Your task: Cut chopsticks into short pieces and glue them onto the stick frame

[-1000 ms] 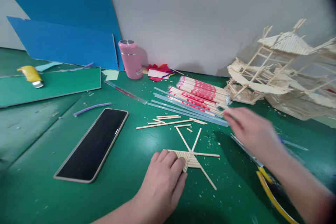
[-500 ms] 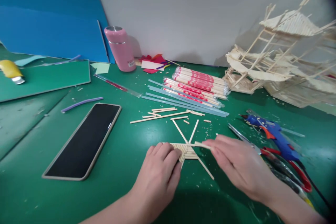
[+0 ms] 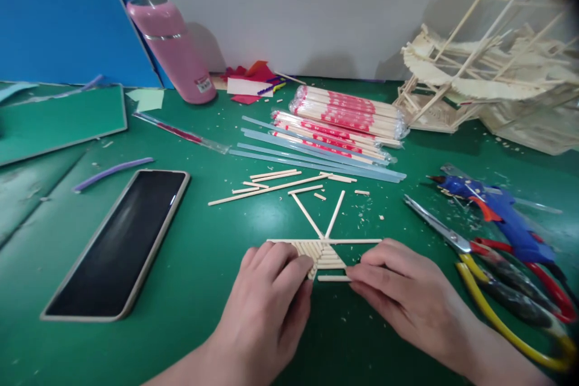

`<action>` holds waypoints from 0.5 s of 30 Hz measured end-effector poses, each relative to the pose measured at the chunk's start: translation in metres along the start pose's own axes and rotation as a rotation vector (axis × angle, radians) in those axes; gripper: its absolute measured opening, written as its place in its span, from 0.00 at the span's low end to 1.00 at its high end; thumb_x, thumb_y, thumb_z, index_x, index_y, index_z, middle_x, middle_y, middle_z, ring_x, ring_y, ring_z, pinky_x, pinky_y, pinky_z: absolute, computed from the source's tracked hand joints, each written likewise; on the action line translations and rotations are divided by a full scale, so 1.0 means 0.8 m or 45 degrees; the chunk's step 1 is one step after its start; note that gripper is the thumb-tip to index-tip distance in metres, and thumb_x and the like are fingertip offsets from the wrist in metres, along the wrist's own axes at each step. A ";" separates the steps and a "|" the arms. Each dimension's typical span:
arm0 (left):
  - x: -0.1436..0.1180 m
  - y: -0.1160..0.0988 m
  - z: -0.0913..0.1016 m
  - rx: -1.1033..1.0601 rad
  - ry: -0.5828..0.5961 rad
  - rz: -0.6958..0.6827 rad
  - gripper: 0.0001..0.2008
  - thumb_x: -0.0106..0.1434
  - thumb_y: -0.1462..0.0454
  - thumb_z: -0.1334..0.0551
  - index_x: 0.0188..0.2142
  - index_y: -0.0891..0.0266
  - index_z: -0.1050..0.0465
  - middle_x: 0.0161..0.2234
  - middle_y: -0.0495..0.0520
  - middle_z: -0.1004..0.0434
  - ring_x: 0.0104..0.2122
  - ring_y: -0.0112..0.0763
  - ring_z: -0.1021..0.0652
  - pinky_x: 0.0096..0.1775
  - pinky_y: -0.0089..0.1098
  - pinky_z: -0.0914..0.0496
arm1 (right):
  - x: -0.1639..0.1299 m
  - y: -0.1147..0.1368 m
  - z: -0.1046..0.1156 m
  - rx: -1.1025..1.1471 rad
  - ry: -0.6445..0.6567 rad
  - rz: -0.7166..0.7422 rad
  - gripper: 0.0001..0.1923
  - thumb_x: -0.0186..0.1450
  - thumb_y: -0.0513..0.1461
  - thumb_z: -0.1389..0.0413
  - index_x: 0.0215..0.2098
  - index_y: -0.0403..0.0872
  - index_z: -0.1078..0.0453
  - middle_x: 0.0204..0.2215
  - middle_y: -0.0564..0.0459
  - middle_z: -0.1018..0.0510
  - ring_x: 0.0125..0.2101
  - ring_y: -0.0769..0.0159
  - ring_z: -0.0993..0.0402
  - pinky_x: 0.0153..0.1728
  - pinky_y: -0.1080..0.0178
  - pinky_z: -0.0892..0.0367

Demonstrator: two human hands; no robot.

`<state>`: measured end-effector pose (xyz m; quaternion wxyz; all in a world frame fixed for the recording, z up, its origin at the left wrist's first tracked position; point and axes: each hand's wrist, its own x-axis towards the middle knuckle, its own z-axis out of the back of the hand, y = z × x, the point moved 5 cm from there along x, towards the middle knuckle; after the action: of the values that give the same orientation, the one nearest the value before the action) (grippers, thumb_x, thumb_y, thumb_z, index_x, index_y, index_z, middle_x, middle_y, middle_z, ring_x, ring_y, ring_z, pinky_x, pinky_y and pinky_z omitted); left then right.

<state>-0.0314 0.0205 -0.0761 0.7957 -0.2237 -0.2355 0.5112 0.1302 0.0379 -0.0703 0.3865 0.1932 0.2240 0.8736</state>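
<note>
A star-shaped frame of thin wooden sticks (image 3: 332, 256) lies on the green table, its spokes meeting near the top and short sticks laid side by side filling some gaps. My left hand (image 3: 274, 289) curls over the frame's left part, fingers closed and pressing on it; what lies beneath them is hidden. My right hand (image 3: 398, 289) pinches the right end of a short wooden stick (image 3: 333, 278) just below the filled section. That stick lies roughly parallel to the frame's lower edge, with a narrow gap between. The right fingers also cover the ends of some spokes.
Loose cut sticks (image 3: 271, 189) lie beyond the frame, before blue glue sticks (image 3: 316, 164) and wrapped chopsticks (image 3: 348, 110). A phone (image 3: 120, 241) is left. Scissors (image 3: 452, 238) and a blue glue gun (image 3: 502, 208) lie right. A pink bottle (image 3: 174, 51) and stick model (image 3: 456, 84) stand behind.
My right hand has moved down from the frame's upper horizontal stick and now has a short stick at the lower edge. My left hand stays on the frame. The view has shifted closer.
</note>
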 end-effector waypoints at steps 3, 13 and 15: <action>0.000 0.001 0.000 -0.006 -0.017 0.000 0.09 0.60 0.70 0.48 0.39 0.58 0.35 0.35 0.54 0.32 0.33 0.35 0.32 0.33 0.37 0.39 | -0.001 -0.004 -0.003 0.080 0.033 -0.023 0.05 0.62 0.34 0.49 0.35 0.48 0.33 0.29 0.54 0.29 0.29 0.70 0.35 0.29 0.66 0.38; 0.002 0.002 -0.002 0.013 -0.016 -0.016 0.08 0.60 0.70 0.46 0.39 0.59 0.35 0.35 0.53 0.32 0.34 0.34 0.32 0.34 0.36 0.39 | 0.000 -0.008 -0.007 0.111 0.014 -0.071 0.05 0.62 0.34 0.49 0.34 0.48 0.33 0.30 0.54 0.31 0.30 0.70 0.36 0.31 0.65 0.38; 0.002 0.002 -0.003 0.027 -0.013 -0.012 0.08 0.60 0.69 0.46 0.39 0.59 0.35 0.35 0.53 0.32 0.34 0.34 0.31 0.34 0.36 0.38 | 0.001 -0.007 -0.008 0.111 0.022 -0.077 0.05 0.62 0.34 0.50 0.34 0.48 0.33 0.30 0.54 0.31 0.30 0.69 0.36 0.31 0.65 0.38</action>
<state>-0.0308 0.0222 -0.0785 0.7993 -0.2114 -0.2352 0.5109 0.1300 0.0402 -0.0784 0.4020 0.1954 0.2710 0.8525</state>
